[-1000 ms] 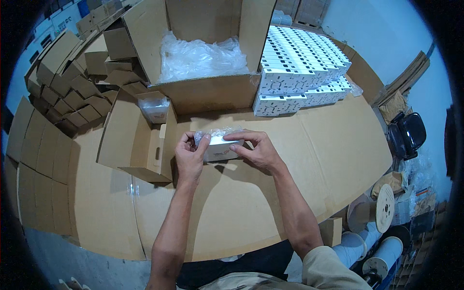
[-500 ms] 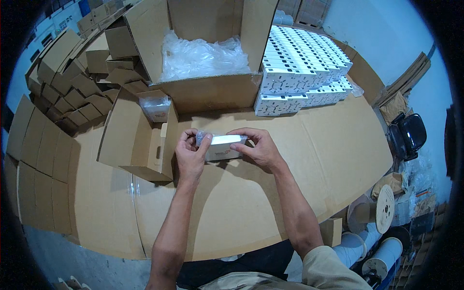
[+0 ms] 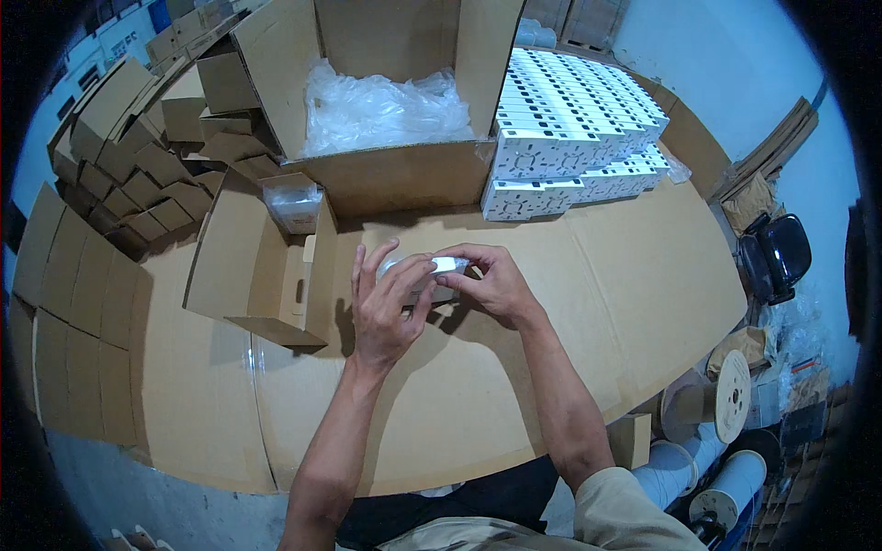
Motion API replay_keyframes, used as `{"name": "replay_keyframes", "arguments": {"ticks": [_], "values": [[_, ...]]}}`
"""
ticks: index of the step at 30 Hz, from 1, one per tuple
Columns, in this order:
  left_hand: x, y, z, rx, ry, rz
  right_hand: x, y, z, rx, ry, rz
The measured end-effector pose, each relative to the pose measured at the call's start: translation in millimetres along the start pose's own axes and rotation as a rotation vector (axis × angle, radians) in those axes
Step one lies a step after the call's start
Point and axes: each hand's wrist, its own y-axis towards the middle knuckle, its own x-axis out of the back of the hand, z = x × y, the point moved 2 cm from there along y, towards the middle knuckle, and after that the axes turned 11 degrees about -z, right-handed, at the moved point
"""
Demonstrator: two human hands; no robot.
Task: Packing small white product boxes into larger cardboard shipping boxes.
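A small white box (image 3: 446,266) in clear plastic film is held above the cardboard-covered table. My right hand (image 3: 496,285) pinches its right end between thumb and fingers. Across its left part lies my left hand (image 3: 390,308), fingers stretched and spread, covering much of the front. To the left stands an open brown carton (image 3: 262,275), with one film-wrapped white box (image 3: 296,208) at its far end.
Behind stands a large open carton (image 3: 395,174) with clear plastic bags (image 3: 386,110). White printed boxes (image 3: 542,151) are stacked at the back right. Brown cartons (image 3: 138,156) pile up at the left. A black chair (image 3: 776,257) and spools (image 3: 730,399) stand off the table's right side.
My left hand has let go of the box's left end and moved right over its front, its fingers spreading. The right hand keeps its pinch in nearly the same place.
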Motion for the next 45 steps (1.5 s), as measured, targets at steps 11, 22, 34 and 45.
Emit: {"name": "replay_keyframes", "arguments": {"ticks": [11, 22, 34, 45], "values": [[7, 10, 16, 0.35, -0.234, 0.135, 2, -2, 4, -0.02, -0.059, 0.02], [-8, -9, 42, 0.937, -0.652, 0.272, -4, -6, 14, 0.035, -0.043, -0.033], [-13, -16, 46, 0.834, -0.658, 0.318, -3, -4, 9, -0.015, -0.046, -0.038], [30, -58, -6, 0.608, -0.041, 0.182, -4, -6, 18, -0.052, -0.023, -0.031]]}}
